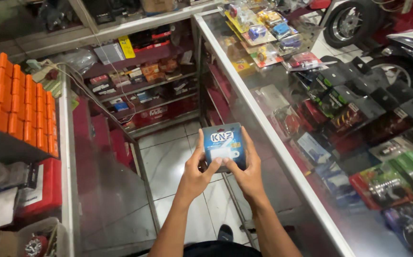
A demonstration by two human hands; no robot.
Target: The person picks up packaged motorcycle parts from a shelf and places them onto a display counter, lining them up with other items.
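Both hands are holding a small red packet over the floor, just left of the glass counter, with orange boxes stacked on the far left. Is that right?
Not quite: the packet is blue-grey, not red. The head view shows the left hand and right hand holding it together over the tiled floor, left of the glass counter, with the orange boxes stacked at far left.

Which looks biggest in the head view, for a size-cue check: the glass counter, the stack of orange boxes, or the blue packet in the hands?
1. glass counter
2. stack of orange boxes
3. blue packet, though nearness to the camera enlarges it
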